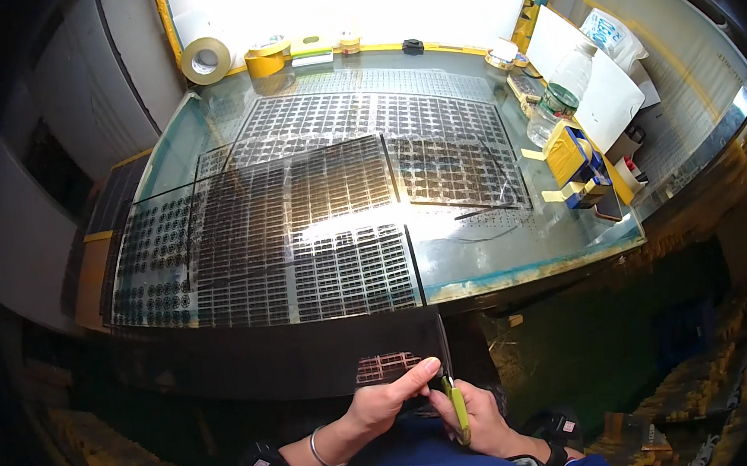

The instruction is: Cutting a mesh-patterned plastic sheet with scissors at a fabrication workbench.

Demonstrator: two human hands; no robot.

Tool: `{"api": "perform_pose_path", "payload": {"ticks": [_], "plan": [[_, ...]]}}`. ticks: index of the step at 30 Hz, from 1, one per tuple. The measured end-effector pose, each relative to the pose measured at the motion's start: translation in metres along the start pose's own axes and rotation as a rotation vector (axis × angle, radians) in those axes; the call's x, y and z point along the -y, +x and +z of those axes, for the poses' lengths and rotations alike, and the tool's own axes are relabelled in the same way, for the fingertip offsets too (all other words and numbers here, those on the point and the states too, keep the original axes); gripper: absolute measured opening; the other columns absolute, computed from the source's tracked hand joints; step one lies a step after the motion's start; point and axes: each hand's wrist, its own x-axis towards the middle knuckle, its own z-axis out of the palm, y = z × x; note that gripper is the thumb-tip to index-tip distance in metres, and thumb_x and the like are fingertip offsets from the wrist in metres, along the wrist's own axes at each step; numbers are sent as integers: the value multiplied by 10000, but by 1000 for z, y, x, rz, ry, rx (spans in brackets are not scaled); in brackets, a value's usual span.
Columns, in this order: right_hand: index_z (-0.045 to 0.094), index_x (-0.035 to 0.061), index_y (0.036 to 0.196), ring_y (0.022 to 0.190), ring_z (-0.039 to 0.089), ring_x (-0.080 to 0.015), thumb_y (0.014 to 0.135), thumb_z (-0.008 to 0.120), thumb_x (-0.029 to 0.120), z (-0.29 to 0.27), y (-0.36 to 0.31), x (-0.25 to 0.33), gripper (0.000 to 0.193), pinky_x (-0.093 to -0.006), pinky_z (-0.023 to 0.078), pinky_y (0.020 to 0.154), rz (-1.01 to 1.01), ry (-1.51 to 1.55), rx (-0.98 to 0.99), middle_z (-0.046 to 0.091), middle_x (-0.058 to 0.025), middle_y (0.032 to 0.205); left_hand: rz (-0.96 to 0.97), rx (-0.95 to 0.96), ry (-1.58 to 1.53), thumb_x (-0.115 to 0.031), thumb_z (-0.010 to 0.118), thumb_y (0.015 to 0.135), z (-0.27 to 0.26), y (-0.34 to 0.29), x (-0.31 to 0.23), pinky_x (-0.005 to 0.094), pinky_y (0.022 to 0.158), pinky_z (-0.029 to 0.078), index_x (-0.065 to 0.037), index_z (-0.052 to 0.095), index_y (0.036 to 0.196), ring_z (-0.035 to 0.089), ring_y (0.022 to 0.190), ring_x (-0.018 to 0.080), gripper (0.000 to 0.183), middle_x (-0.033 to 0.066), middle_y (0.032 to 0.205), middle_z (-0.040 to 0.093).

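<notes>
A large dark film sheet point(252, 354) printed with rows of small patterns lies over the front of the glass-topped table, its near end hanging past the front edge. At the sheet's right corner my left hand point(390, 401) is closed, thumb on top, pinching the edge; the fingers underneath are hidden. Just right of it my right hand point(484, 420) is wrapped round a yellow-green utility knife point(462, 416). The knife's tip end points up along the sheet's right edge, close to my left thumb. Whether the blade touches the film is too small to tell.
More patterned films point(455, 154) overlap on the glass table point(514, 258). Tape rolls point(206, 61) stand along the lit back panel point(358, 9). At the right are a blue-and-yellow tape dispenser point(578, 167), a clear plastic jar point(553, 112) and a white board point(611, 99).
</notes>
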Motion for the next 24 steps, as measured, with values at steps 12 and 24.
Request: {"api": "perform_pose_path", "payload": {"ticks": [12, 24], "plan": [[484, 3, 798, 514, 431, -75, 856, 531, 215, -6, 4, 6, 225, -245, 372, 465, -57, 81, 40, 471, -16, 571, -84, 107, -63, -173, 607, 809, 0, -7, 13, 190, 518, 409, -34, 618, 753, 490, 572, 59, 151, -3, 650, 554], [480, -4, 795, 587, 482, -101, 847, 521, 157, -16, 4, 4, 174, -270, 403, 517, -100, -1, 27, 505, -62, 627, -132, 166, 72, -252, 591, 822, 8, -18, 14, 173, 489, 362, -68, 620, 782, 475, 568, 39, 190, -28, 648, 540]]}}
